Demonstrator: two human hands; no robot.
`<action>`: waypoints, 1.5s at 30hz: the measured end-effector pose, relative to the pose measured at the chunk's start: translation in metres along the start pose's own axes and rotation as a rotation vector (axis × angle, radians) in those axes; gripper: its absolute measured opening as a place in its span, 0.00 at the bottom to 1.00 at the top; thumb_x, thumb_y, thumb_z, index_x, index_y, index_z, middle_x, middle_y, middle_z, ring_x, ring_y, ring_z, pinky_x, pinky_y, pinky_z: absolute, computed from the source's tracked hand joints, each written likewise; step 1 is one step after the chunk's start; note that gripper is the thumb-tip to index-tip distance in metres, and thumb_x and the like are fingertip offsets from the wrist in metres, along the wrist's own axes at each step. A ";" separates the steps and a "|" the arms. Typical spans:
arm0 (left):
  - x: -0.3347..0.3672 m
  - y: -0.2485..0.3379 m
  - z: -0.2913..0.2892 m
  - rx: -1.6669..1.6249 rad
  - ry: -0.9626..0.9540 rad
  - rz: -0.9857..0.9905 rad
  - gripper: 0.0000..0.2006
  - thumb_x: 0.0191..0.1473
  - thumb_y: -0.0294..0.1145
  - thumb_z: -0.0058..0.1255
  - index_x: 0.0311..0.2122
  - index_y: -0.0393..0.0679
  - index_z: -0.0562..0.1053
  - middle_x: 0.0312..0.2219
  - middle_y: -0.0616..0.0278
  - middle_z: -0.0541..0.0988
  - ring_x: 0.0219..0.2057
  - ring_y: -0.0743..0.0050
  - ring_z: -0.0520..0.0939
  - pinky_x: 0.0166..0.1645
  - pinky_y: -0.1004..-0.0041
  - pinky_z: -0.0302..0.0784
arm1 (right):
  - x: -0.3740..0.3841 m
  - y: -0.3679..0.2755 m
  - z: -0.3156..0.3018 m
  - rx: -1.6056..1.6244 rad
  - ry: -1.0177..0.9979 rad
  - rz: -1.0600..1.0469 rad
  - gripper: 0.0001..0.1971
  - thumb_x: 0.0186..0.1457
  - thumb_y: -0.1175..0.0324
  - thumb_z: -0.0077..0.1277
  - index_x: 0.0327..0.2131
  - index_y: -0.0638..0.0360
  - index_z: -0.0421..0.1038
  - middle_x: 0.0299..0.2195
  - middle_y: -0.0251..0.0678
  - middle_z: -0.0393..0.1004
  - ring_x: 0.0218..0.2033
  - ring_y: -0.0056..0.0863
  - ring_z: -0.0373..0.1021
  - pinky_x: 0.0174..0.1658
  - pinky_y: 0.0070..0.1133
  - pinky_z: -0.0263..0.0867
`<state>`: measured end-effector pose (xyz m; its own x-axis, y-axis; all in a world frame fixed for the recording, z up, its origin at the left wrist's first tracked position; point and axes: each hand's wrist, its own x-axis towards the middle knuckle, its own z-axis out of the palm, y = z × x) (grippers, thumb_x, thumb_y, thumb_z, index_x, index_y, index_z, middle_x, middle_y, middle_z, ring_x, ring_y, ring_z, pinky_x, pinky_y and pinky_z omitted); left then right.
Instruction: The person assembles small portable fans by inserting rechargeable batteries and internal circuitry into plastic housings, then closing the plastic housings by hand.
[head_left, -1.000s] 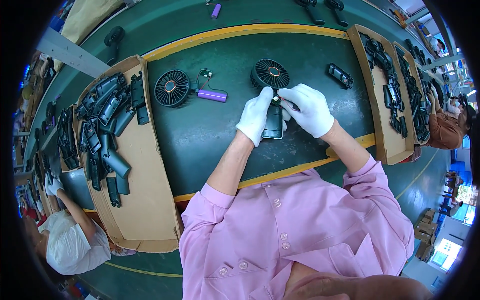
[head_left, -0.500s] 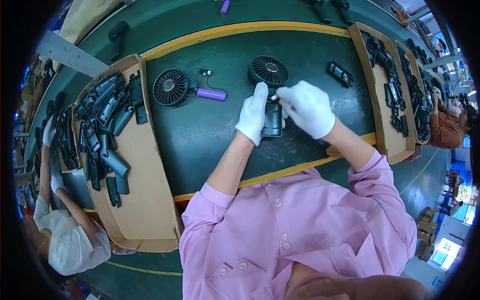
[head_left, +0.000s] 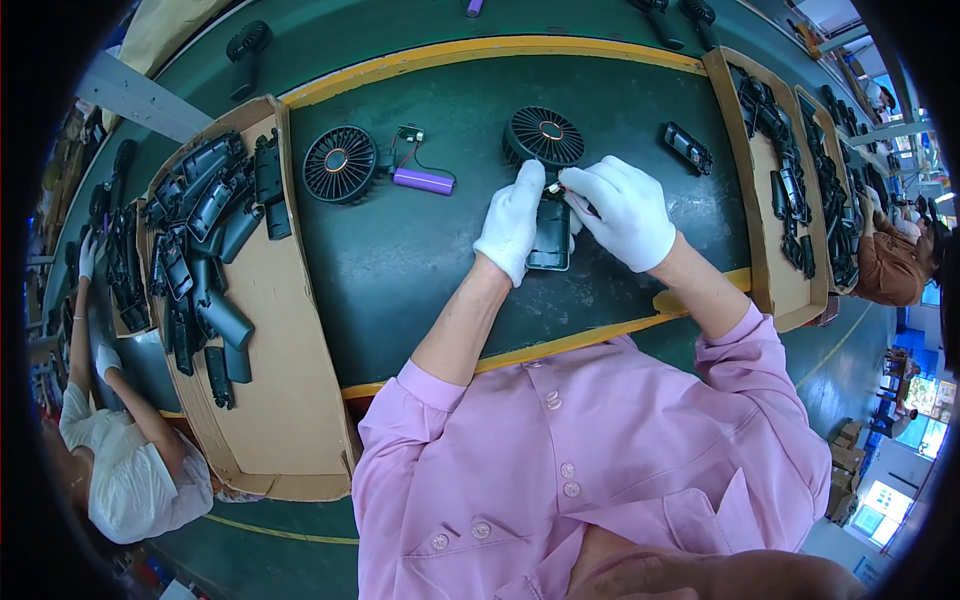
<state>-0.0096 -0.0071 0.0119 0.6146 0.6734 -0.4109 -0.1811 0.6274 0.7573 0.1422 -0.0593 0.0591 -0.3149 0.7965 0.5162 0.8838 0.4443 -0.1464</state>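
In white gloves, both my hands work at a dark handheld fan (head_left: 543, 137) with a round slotted head. My left hand (head_left: 512, 222) is closed round its hollow handle shell (head_left: 549, 240), thumb along the neck. At the neck, my right hand (head_left: 622, 212) pinches a small pale piece, perhaps a connector; its exact kind is hidden by the fingers. To the left lies a second fan head (head_left: 340, 163). Wires link it with a small circuit board (head_left: 410, 133) and a purple cylindrical battery (head_left: 424, 181). A loose dark handle shell (head_left: 687, 147) rests at the right.
A cardboard box (head_left: 290, 400) heaped with dark shells stands at my left; another cardboard tray (head_left: 790, 290) with dark parts is at my right. Yellow edging (head_left: 480, 47) bounds the green table. Beyond it lies another fan (head_left: 245, 60). Co-workers sit on both sides.
My right hand's fingers have drawn in slightly at the fan's neck. The left hand keeps its hold. The whole view has shifted a little.
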 end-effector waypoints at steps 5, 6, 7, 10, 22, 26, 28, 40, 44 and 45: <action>0.000 0.003 0.004 0.013 0.061 0.007 0.29 0.58 0.59 0.38 0.33 0.37 0.72 0.20 0.54 0.77 0.15 0.67 0.78 0.18 0.72 0.74 | -0.001 -0.001 0.002 -0.085 -0.036 -0.048 0.12 0.42 0.73 0.55 0.35 0.56 0.70 0.24 0.33 0.68 0.27 0.30 0.68 0.29 0.24 0.64; 0.000 0.003 0.005 0.012 0.084 0.010 0.31 0.57 0.61 0.39 0.32 0.34 0.72 0.19 0.54 0.76 0.14 0.67 0.77 0.18 0.70 0.74 | -0.002 -0.001 0.003 -0.111 -0.048 -0.065 0.13 0.42 0.72 0.53 0.36 0.56 0.70 0.24 0.32 0.67 0.27 0.30 0.67 0.29 0.24 0.64; 0.000 0.003 0.005 0.013 0.082 0.008 0.31 0.57 0.61 0.39 0.32 0.34 0.72 0.19 0.54 0.76 0.14 0.67 0.77 0.18 0.70 0.74 | -0.002 -0.003 0.002 -0.112 -0.048 -0.063 0.13 0.42 0.72 0.53 0.36 0.56 0.70 0.24 0.32 0.67 0.27 0.30 0.67 0.29 0.24 0.64; 0.003 -0.005 0.001 0.036 0.084 0.006 0.32 0.57 0.62 0.38 0.34 0.35 0.73 0.21 0.57 0.76 0.18 0.72 0.78 0.22 0.74 0.74 | 0.001 -0.018 -0.005 -0.173 -0.146 -0.106 0.14 0.40 0.73 0.53 0.35 0.59 0.70 0.25 0.33 0.68 0.25 0.30 0.66 0.28 0.23 0.63; -0.003 -0.006 0.000 0.117 -0.308 0.137 0.17 0.42 0.18 0.51 0.41 0.40 0.70 0.31 0.64 0.76 0.32 0.79 0.77 0.39 0.77 0.72 | -0.004 0.001 -0.011 -0.100 -0.210 -0.083 0.18 0.39 0.70 0.54 0.39 0.56 0.70 0.29 0.32 0.68 0.34 0.30 0.66 0.35 0.24 0.63; 0.002 -0.015 0.000 0.081 -0.236 0.114 0.16 0.43 0.16 0.49 0.40 0.38 0.70 0.33 0.63 0.76 0.34 0.78 0.76 0.39 0.77 0.72 | -0.007 -0.003 -0.008 -0.127 -0.235 -0.095 0.16 0.42 0.70 0.50 0.39 0.60 0.70 0.28 0.33 0.68 0.33 0.29 0.66 0.34 0.23 0.61; 0.005 -0.025 -0.001 0.069 -0.184 0.157 0.14 0.43 0.17 0.50 0.39 0.38 0.70 0.32 0.62 0.76 0.33 0.79 0.76 0.38 0.78 0.72 | -0.010 -0.007 -0.004 -0.142 -0.238 -0.108 0.16 0.43 0.70 0.50 0.39 0.61 0.70 0.28 0.33 0.67 0.33 0.29 0.65 0.34 0.23 0.61; 0.005 -0.023 0.002 -0.052 -0.165 0.138 0.16 0.47 0.19 0.48 0.44 0.38 0.68 0.36 0.62 0.75 0.35 0.75 0.77 0.40 0.75 0.74 | -0.012 0.007 0.008 -0.071 -0.155 -0.118 0.23 0.40 0.71 0.52 0.45 0.59 0.68 0.29 0.32 0.68 0.31 0.29 0.67 0.35 0.24 0.63; -0.003 -0.006 0.003 -0.363 -0.330 -0.003 0.14 0.58 0.33 0.44 0.47 0.38 0.68 0.40 0.59 0.75 0.38 0.70 0.78 0.43 0.71 0.76 | -0.010 0.003 0.002 0.012 -0.149 -0.004 0.30 0.41 0.73 0.54 0.53 0.59 0.61 0.28 0.36 0.70 0.29 0.34 0.69 0.34 0.27 0.66; 0.000 -0.009 0.001 -0.357 -0.338 0.000 0.14 0.58 0.33 0.44 0.47 0.38 0.68 0.40 0.59 0.75 0.38 0.70 0.78 0.43 0.71 0.76 | -0.010 0.000 0.002 0.043 -0.148 0.064 0.31 0.42 0.74 0.55 0.54 0.60 0.60 0.27 0.38 0.69 0.27 0.36 0.69 0.32 0.29 0.66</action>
<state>-0.0072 -0.0133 0.0054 0.8186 0.5458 -0.1790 -0.3964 0.7623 0.5116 0.1449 -0.0659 0.0524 -0.3086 0.8739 0.3756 0.8891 0.4054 -0.2127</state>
